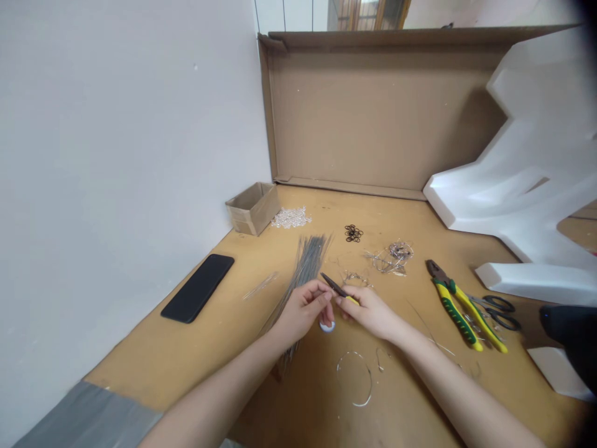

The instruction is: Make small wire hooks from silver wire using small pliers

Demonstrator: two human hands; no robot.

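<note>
My right hand (366, 308) is closed around needle-nose pliers (333, 284) with dark jaws and a yellow grip; the jaws point up and left. Beside it, my left hand (308, 305) is closed in a pinch close to the pliers, and what sits between its fingertips is too small to make out. A small round whitish piece with a bluish rim (327, 326) shows at the lower fingers of my left hand; whether it is held or worn, I cannot tell. Under and behind my left hand lies a bundle of thin grey wires (310, 258). A curved wire (370, 379) rests on the table below my hands.
A black phone (198, 288) lies left. Behind are a small cardboard box (254, 208), clear beads (291, 217), black rings (353, 233) and tangled wire (398, 251). Yellow-green pliers (454, 305) and scissors (499, 311) lie right, near white foam (522, 283).
</note>
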